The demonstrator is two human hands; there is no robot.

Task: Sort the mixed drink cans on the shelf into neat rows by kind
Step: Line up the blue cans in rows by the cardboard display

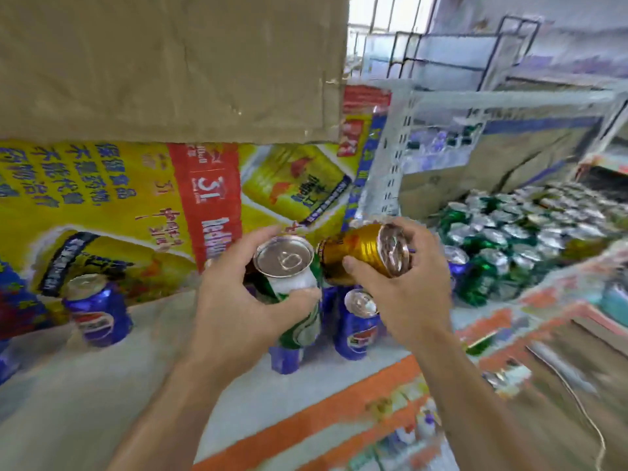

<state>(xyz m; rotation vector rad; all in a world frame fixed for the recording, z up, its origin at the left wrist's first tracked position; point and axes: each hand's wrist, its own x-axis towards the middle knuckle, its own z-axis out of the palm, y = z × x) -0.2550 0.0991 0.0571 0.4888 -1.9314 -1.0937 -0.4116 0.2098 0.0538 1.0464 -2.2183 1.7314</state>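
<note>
Both hands are loaded and neither can is set down; both are held just above the shelf (153, 368). Left hand (234, 300): grip wrapped round the green-and-white can (295, 287), roughly upright, lid toward the camera. Right hand (404, 290): grip clamped on the gold can (360, 249), tipped on its side. Its base is just beside the green can's rim; whether they touch, I can't tell.

My read of the step: route each can to its kind. The green one goes right, to the packed green cans (492, 246). No gold row is in view, so start one on bare shelf, away from the blue cans (356, 328) below the hands. Turn the gold can upright before lowering it, land it flat on its base, then slide it into line.

Materials: thin metal, glossy printed walls, ridges near the gold can's lid, pull-tab tops. Slick and likely dent-prone, so squeeze moderately. A yellow printed carton (119, 198) backs the shelf.
</note>
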